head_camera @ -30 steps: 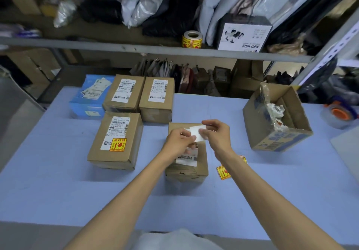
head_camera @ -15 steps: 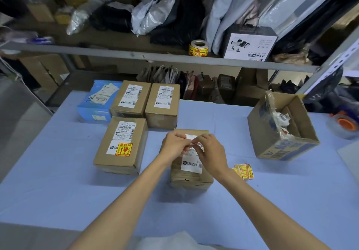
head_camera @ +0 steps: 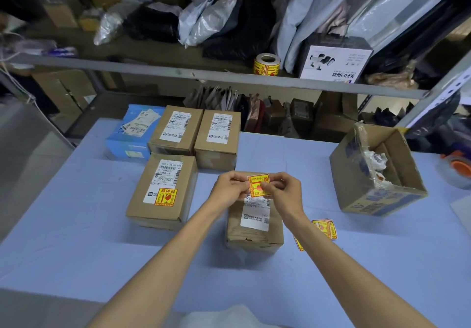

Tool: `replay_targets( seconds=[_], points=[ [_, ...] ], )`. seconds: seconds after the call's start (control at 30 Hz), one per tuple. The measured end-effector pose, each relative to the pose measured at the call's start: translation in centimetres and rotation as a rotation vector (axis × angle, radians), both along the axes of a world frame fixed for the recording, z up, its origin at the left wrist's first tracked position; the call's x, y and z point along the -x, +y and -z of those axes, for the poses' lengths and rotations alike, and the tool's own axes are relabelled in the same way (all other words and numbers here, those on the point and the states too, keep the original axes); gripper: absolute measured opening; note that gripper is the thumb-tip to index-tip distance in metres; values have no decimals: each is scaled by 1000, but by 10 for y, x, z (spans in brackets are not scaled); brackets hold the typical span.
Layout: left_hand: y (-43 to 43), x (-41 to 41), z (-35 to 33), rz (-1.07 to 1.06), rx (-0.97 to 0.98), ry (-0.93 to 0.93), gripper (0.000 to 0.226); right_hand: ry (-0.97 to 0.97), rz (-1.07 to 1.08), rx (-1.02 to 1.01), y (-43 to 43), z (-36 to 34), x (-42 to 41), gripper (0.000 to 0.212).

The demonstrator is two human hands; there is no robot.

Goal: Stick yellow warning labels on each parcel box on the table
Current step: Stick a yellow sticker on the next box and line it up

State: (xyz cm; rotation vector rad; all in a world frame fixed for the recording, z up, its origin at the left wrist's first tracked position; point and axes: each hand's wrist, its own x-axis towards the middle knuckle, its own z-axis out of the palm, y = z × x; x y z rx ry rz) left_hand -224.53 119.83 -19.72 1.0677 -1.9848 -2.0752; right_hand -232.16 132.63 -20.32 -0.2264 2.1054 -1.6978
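Observation:
A yellow warning label (head_camera: pixel 258 185) is held face up between both hands, just above the far end of a small brown parcel box (head_camera: pixel 254 228) with a white shipping slip. My left hand (head_camera: pixel 230 187) pinches its left edge and my right hand (head_camera: pixel 284 191) pinches its right edge. To the left stands a box (head_camera: pixel 163 192) with a yellow label stuck on it. Two more brown boxes (head_camera: pixel 175 130) (head_camera: pixel 218 138) and a blue parcel (head_camera: pixel 132 134) lie behind, without yellow labels. Spare yellow labels (head_camera: pixel 323 229) lie on the table by my right forearm.
An open carton (head_camera: pixel 377 175) with crumpled paper sits at the right. A label roll (head_camera: pixel 266 64) stands on the shelf rail behind the blue table (head_camera: pixel 76 225). A tape dispenser (head_camera: pixel 458 167) is at the far right edge.
One second ago the hands held a white backing side up; now the label's yellow printed face shows, held lower over the near box. The camera has tilted up slightly.

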Motion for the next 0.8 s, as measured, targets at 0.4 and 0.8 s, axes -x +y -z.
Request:
replay_targets(
  seconds=[0.4,0.8],
  points=[
    [-3,1,3,55,60,-15,3,0,-136,4,-1,-3,6,17],
    [-2,0,-6,120,74,-4,9,97,-220,-8,-2,-2,8,3]
  ],
)
